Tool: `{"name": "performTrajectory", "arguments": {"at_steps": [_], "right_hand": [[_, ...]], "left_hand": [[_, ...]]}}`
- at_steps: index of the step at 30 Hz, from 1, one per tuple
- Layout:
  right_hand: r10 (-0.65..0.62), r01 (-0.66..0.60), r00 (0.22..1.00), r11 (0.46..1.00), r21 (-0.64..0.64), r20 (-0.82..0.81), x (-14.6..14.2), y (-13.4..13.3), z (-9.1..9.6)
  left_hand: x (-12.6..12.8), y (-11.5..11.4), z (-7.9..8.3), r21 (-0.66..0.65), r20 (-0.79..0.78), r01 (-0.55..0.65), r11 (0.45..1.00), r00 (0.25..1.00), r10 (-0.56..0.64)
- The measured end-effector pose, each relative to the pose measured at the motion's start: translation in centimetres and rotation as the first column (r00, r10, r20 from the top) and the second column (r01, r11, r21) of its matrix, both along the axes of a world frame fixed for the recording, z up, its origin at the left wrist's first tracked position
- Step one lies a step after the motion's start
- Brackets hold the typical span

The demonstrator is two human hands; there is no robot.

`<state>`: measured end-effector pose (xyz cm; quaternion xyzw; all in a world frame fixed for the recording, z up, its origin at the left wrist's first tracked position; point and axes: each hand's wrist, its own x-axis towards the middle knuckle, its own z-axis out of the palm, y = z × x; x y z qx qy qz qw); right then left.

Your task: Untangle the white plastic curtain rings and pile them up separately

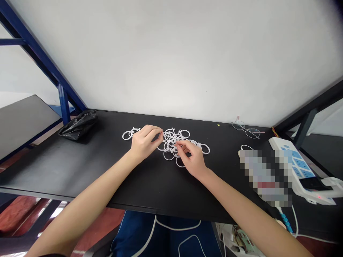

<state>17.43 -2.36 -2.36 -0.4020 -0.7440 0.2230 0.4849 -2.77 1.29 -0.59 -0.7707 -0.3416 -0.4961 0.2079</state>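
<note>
A heap of white plastic rings with small knobs or eyelets (169, 155) lies tangled on the black table (150, 185). At the heap's left edge is my left hand (146, 141), its thumb and index fingertips pinched together; what they hold, if anything, is too small to make out. My right hand (191, 157) reaches into the heap from the right, thumb and forefinger closed on a white ring among the others. A smaller group of white rings (127, 135) sits left of the heap, partly hidden behind my left hand.
A crumpled black plastic bag (79, 125) rests at the far left. On the right are eyeglasses (245, 129), a blurred-out phone-like object (262, 175) with a cable, and a white power strip (297, 164). A white wall (171, 64) stands behind the table.
</note>
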Motion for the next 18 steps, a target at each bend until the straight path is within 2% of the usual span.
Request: {"name": "performTrajectory", "arguments": {"at_steps": [8,18], "right_hand": [[0.010,-0.010,1.000,1.000,0.010,0.001,0.01,0.04,-0.03],[0.024,-0.024,1.000,1.000,0.006,-0.001,0.04,0.01,0.01]], "left_hand": [[-0.12,0.07,-0.33,-0.022,-0.087,-0.003,1.000,0.996,0.001],[-0.63,0.56,-0.22,-0.077,-0.242,-0.195,0.978,0.955,0.171]]}}
